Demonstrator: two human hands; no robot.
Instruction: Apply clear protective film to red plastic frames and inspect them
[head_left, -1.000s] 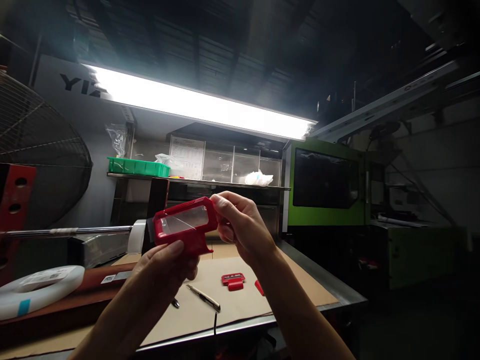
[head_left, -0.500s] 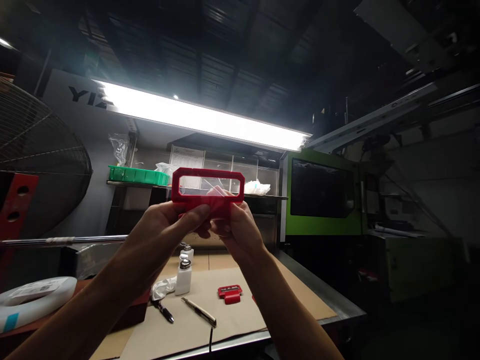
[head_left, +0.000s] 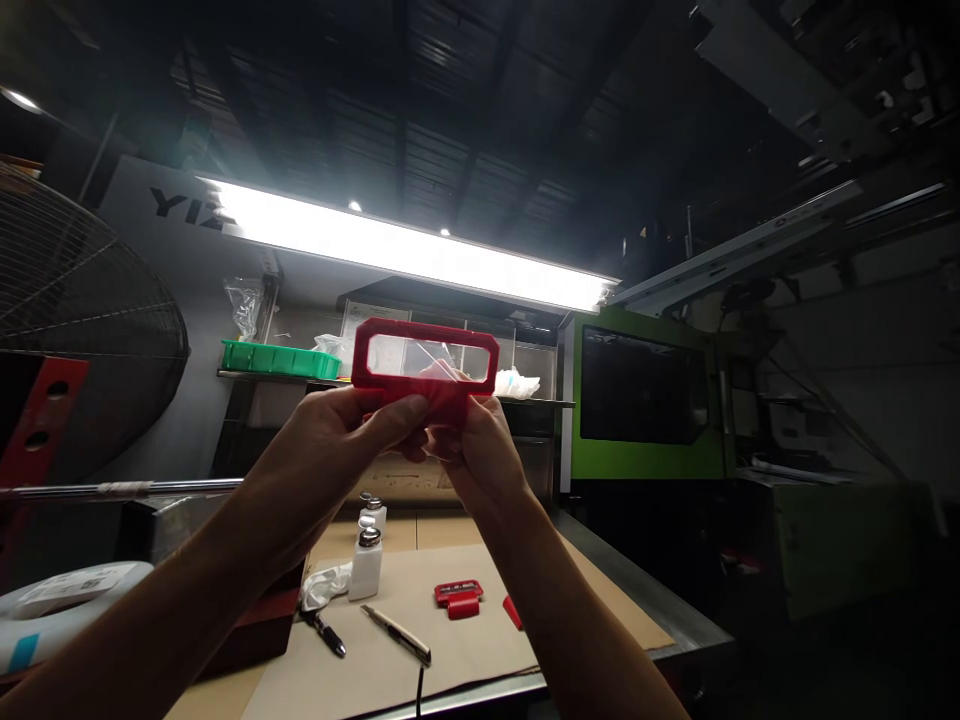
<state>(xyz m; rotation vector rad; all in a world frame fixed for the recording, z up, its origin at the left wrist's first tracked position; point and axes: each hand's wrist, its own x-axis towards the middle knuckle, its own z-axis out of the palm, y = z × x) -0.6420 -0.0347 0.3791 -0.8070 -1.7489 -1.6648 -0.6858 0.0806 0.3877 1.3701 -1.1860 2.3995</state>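
Left fingers [head_left: 397, 417] and right fingers [head_left: 484, 412] pinched red rectangular plastic frame [head_left: 450, 402], not set down. Small red plastic piece [head_left: 460, 603] lay apart.

A bright tube light [head_left: 420, 250] glows beneath a dark, ribbed ceiling [head_left: 360, 110], above a shelf [head_left: 555, 403] and a metal-edged bench [head_left: 656, 603]. At left, a caged fan [head_left: 82, 310] stands before a pale panel [head_left: 191, 265] with dark lettering; at right, a green machine [head_left: 637, 459] with a dark window [head_left: 641, 385] stands near a dim wall [head_left: 900, 335].
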